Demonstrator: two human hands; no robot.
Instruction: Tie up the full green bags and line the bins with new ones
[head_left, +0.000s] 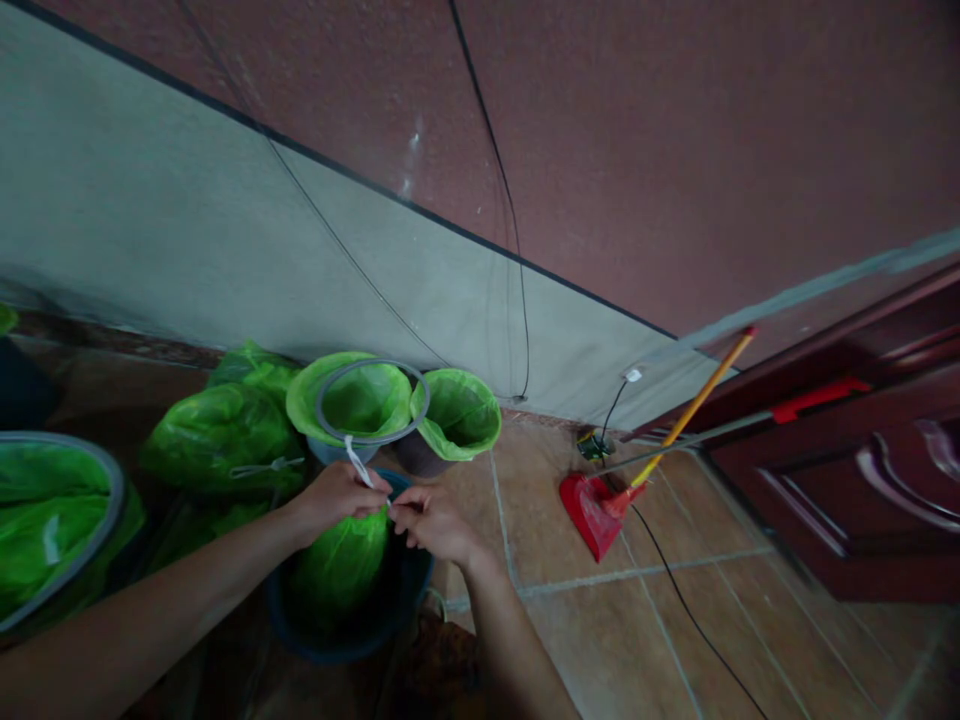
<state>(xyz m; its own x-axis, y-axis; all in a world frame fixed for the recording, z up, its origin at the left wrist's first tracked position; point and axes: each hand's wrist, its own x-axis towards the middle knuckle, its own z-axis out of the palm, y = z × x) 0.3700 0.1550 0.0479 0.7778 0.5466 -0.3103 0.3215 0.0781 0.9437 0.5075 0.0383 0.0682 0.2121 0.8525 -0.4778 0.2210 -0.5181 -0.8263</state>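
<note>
Bulging green bag (339, 565), white drawstring (357, 463) taut

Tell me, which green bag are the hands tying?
The green bag inside the dark bucket, right beneath both hands. The other bags sit farther off, untouched.

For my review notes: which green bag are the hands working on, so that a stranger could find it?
Along the grey wall stand several green-lined bins. The green bag sits in the dark blue bin nearest the camera, under both hands. It alone has a white tie at its gathered neck.
</note>
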